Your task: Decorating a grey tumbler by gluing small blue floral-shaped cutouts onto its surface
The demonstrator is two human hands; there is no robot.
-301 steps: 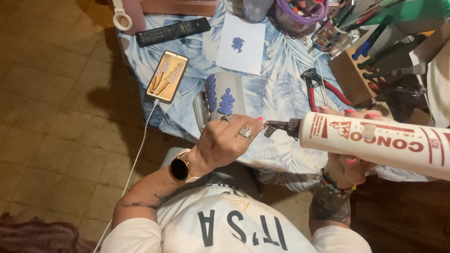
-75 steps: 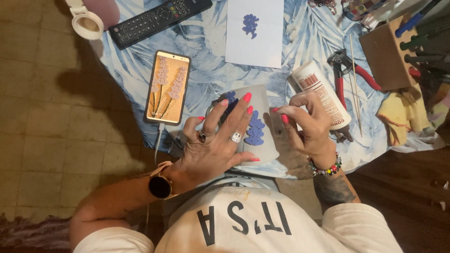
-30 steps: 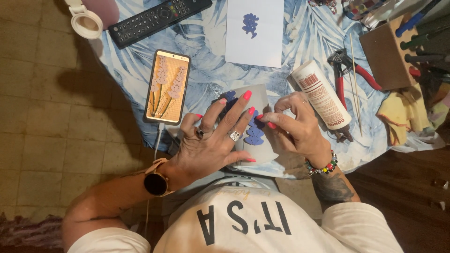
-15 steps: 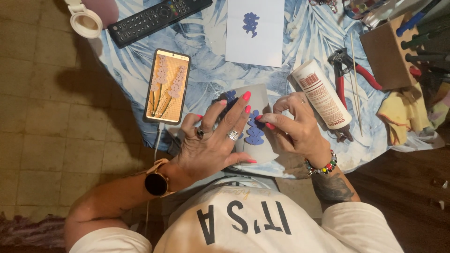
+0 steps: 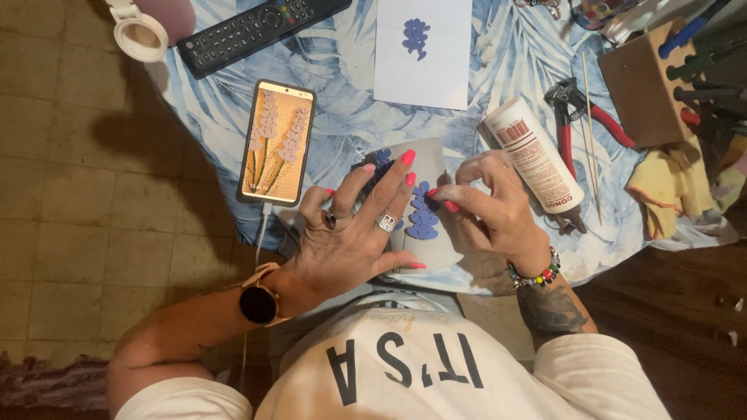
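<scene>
**Both hands pressing blue petals onto a grey card**

Head view: the left hand [image 5: 350,233] lies flat on the grey card [image 5: 424,155] at the near edge of the counter [image 5: 334,109], its fingers [image 5: 393,183] spread wide to hold the card down. The right hand [image 5: 486,206] comes in from the right; its fingers [image 5: 450,198] are pressed together at the tips, pinching or pushing on the column of blue petal shapes [image 5: 422,214] in the middle of the card. I cannot tell whether a petal is lifted or only pressed.

Compared with a few seconds ago, the right hand has slid a little lower along the petal column, while the left hand has kept its place; this reads as petals being set one after another.

The glue tube [image 5: 533,163] lies just right of the right hand. A phone [image 5: 276,141] showing a flower picture lies left of the card. Farther off lie a white sheet with a blue shape [image 5: 422,50], a remote control [image 5: 261,31] and red-handled pliers [image 5: 580,117].
</scene>
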